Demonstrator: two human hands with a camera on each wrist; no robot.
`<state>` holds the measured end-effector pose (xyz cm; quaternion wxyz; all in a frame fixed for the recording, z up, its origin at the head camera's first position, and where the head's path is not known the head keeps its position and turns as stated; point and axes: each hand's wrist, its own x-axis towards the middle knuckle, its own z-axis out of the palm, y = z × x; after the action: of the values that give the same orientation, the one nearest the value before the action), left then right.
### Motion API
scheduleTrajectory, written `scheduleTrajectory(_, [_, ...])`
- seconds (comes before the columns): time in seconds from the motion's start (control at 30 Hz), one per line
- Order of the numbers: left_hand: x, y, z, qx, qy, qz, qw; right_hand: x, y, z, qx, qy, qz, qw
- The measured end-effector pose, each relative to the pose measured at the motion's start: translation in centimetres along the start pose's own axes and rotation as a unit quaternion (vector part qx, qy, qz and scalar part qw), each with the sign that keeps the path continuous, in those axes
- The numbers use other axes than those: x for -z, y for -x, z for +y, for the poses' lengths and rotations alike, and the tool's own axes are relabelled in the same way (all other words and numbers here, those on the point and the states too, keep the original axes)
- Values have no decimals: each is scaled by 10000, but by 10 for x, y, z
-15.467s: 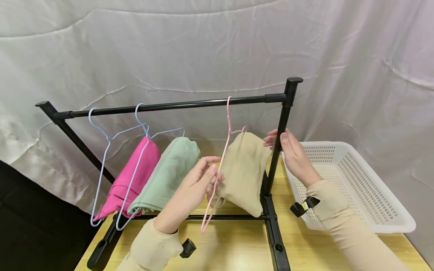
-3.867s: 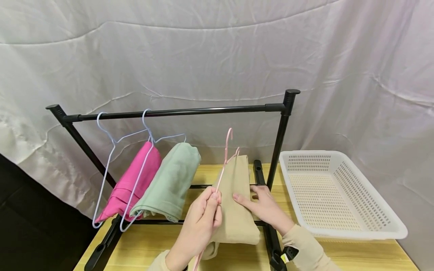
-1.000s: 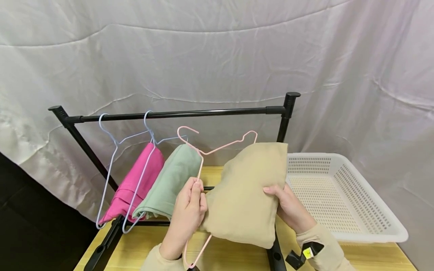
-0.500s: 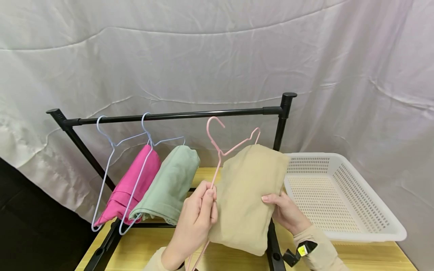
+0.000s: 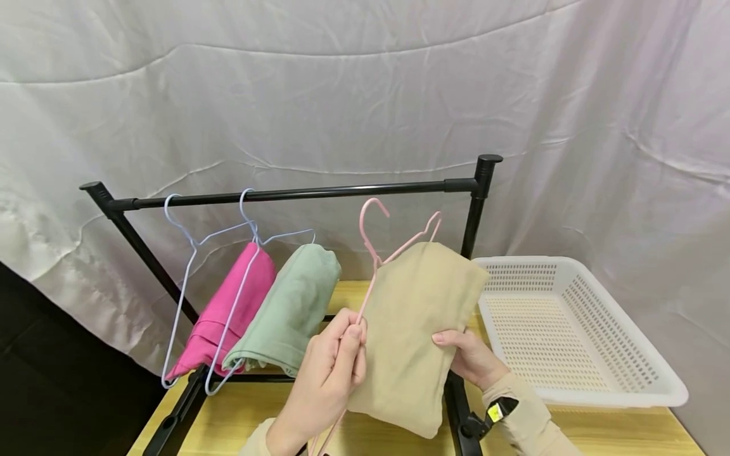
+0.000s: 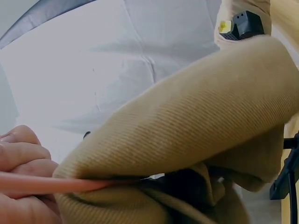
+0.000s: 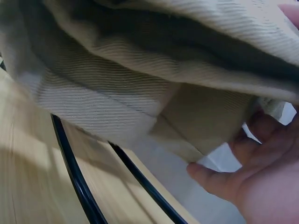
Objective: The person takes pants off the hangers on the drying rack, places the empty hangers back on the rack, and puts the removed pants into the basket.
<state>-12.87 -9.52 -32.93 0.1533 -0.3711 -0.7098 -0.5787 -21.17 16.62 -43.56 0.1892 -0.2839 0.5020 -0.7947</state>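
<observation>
My left hand (image 5: 326, 375) grips a pink wire hanger (image 5: 368, 291) by its near arm, fingers curled round the wire. Over this hanger hangs a folded beige garment (image 5: 413, 335), and in the left wrist view the pink wire (image 6: 42, 183) runs into its fold. On the garment's right side my right hand (image 5: 476, 360) holds it, thumb on the front and the other fingers behind. The right wrist view shows those fingers spread beside the cloth's underside (image 7: 107, 86). The hanger's hook is off the rail, overlapping the space just below it.
A black rack's top rail (image 5: 342, 191) carries two blue hangers on the left. One bears a pink garment (image 5: 234, 304), the other a green garment (image 5: 293, 310). A white perforated basket (image 5: 621, 399) stands at right on the wooden table (image 5: 262, 411). A pale curtain hangs behind.
The pink hanger, on the rail in the oldest frame, is now off it in my left hand. Over the last second its hook has swung right, and the garment has tilted and shifted slightly down.
</observation>
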Motion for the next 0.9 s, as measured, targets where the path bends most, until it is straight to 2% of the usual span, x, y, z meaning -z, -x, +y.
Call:
scheduleTrajectory(0.13, [0, 1, -3, 12, -72, 19, 10000, -4, -4, -4, 83, 261, 149, 9995])
scheduleTrajectory(0.23, [0, 2, -5, 61, -92, 27, 9999, -6, -6, -7, -68, 305, 299, 9991])
scheduleTrajectory(0.37, [0, 3, -6, 129, -116, 17, 9998, -4, -6, -11, -661, 50, 311, 9973])
scheduleTrajectory(0.5, [0, 4, -9, 183, -152, 10, 9997, -4, -3, -13, -1107, 100, 353, 9932])
scheduleTrajectory(0.7, [1, 5, -14, 396, -333, -20, 9987, -10, -6, -19, -1079, 484, 466, 9919])
scheduleTrajectory(0.9, [3, 4, -22, 833, -651, -4, 9944, -22, -11, -31, -1236, 793, 926, 9848])
